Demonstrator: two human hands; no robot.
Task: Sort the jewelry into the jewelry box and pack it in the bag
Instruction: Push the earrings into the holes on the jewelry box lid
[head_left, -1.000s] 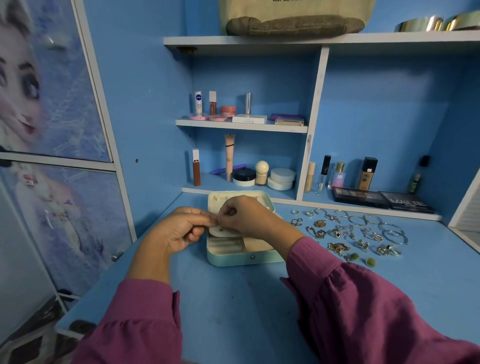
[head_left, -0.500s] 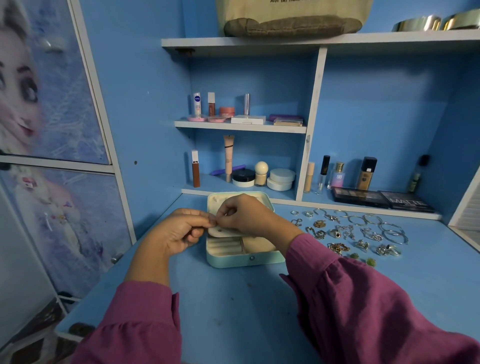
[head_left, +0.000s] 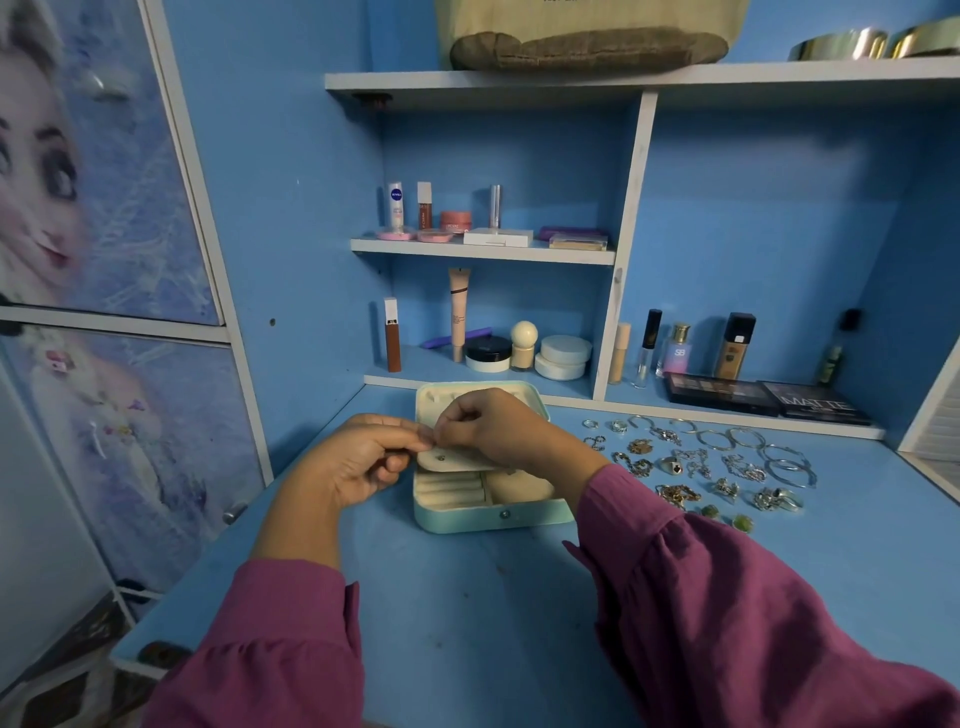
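Two hands in magenta sleeves meet fingertip to fingertip over an open mint jewelry box on a blue desk. The left hand and right hand pinch something too small to make out. Loose jewelry lies spread just right of the box. Cosmetics line the shelves behind, with a bag on top.

Whatever the left hand and right hand pinch between their touching fingertips at frame centre is too small to tell, the right hand hides much of the jewelry box, and the bag is cut off by the top edge.
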